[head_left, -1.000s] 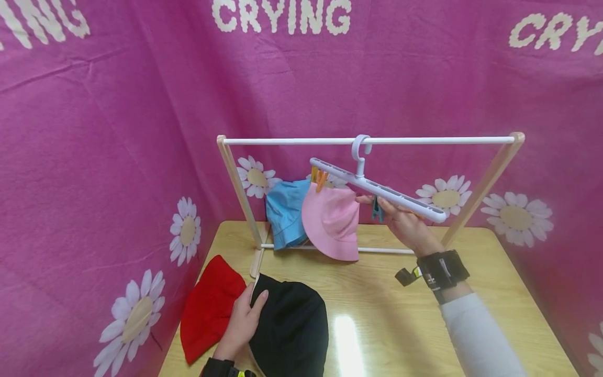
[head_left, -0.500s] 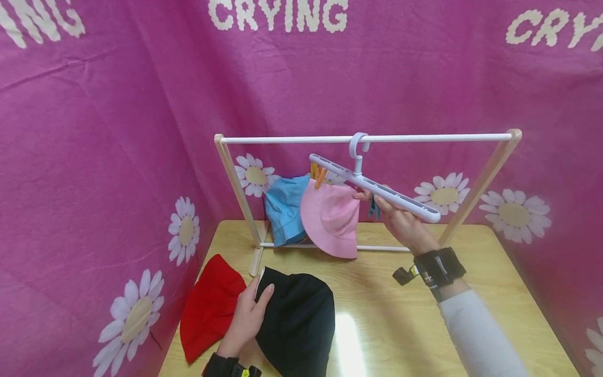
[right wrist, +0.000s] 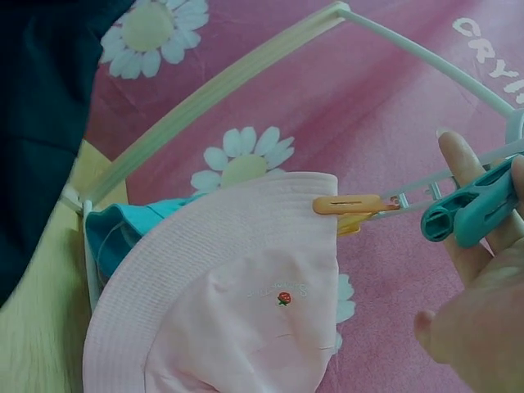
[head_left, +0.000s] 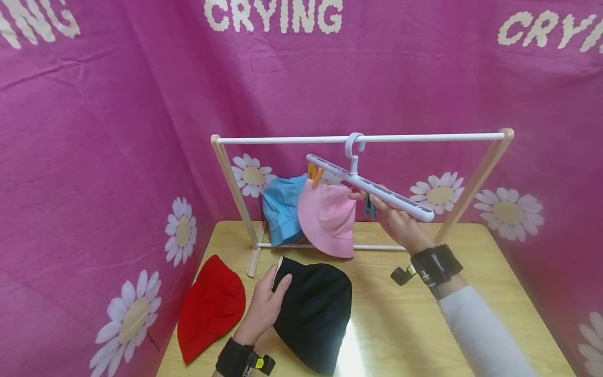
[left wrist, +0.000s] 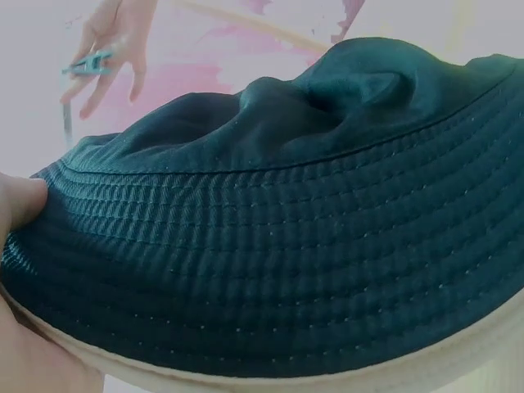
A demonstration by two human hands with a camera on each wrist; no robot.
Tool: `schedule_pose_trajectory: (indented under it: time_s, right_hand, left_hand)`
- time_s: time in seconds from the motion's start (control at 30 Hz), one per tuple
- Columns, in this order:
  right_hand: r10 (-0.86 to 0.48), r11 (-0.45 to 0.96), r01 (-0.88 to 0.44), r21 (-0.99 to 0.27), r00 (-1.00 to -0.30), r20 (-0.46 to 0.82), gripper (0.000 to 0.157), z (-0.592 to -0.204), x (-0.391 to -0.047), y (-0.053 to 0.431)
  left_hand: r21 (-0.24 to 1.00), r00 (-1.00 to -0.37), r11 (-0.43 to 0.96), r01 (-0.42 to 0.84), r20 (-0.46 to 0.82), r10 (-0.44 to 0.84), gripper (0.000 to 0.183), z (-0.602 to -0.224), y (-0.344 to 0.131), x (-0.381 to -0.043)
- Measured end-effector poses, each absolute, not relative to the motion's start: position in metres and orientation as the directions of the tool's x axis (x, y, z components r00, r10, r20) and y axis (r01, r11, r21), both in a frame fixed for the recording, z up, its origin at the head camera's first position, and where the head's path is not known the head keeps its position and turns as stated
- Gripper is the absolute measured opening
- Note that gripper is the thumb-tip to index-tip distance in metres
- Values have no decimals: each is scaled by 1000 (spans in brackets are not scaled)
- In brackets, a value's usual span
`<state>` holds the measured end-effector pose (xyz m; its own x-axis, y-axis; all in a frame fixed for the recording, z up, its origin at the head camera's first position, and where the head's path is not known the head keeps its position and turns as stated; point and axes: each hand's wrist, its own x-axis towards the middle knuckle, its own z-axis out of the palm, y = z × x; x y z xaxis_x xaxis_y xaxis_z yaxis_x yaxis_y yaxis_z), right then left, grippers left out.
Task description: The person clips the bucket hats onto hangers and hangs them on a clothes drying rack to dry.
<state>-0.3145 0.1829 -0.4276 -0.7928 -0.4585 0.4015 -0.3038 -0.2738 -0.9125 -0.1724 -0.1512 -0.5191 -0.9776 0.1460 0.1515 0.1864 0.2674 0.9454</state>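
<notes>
1. Two are hung, mid-frame: blue hat (head_left: 282, 209), pink hat (head_left: 327, 219).
2. Black hat (head_left: 315, 311), lower center, is gripped by left hand (head_left: 265, 305), unhung; teal clip (right wrist: 485, 210) is pinched by right hand (head_left: 399, 224).
3. Red hat (head_left: 212, 309), lower left, is unhung.

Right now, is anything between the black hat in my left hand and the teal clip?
Nothing visible blocks the black hat from the teal clip, though the pink hat hangs left of the clip.

1. Left hand (head_left: 266, 303): bare; black wrist strap (head_left: 233, 357), small black attachment (head_left: 267, 364), yellow marking (head_left: 259, 362).
2. Right hand (head_left: 400, 225): bare; wide black cuff (head_left: 437, 265), black side tab (head_left: 400, 276), yellow accent (head_left: 412, 270).
3. Right sleeve (head_left: 485, 332): pale grey, plain.
</notes>
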Motion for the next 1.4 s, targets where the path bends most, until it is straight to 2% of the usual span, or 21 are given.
schedule_pose_trajectory:
  time_s: [0.17,0.43,0.7,0.93,1.07,1.13,1.3,1.4]
  right_hand:
    - [-457,-218,-326,-920,-799,392,43,-427,-313,182]
    - [-441,-281,-259,-924,-820,364,34,-428,-309,183]
    - [-446,-238,-223,-945,-840,310,50,-427,-310,184]
    - [-457,4,-315,-949,-845,278,49,-423,-305,186]
    - [-464,127,-422,-898,-825,322,44,-420,-302,187]
    - [-459,142,-457,-878,-816,351,42,-419,-302,186]
    - [-447,-43,-396,-917,-813,372,43,-420,-303,181]
    - [-430,-108,-365,-925,-822,375,45,-420,-304,178]
  left_hand:
    - [932,-971,287,221,182,156,32,-518,-138,-180]
    - [936,-965,257,243,206,162,33,-514,-122,-186]
    - [932,-958,236,276,248,144,21,-511,-109,-195]
    - [944,-960,187,271,249,131,19,-508,-94,-202]
    - [938,-948,164,307,286,137,24,-509,-85,-208]
    - [936,-946,156,314,295,137,25,-510,-81,-210]
    - [938,-946,145,315,296,135,26,-513,-69,-215]
    - [931,-939,145,334,315,139,31,-514,-61,-217]
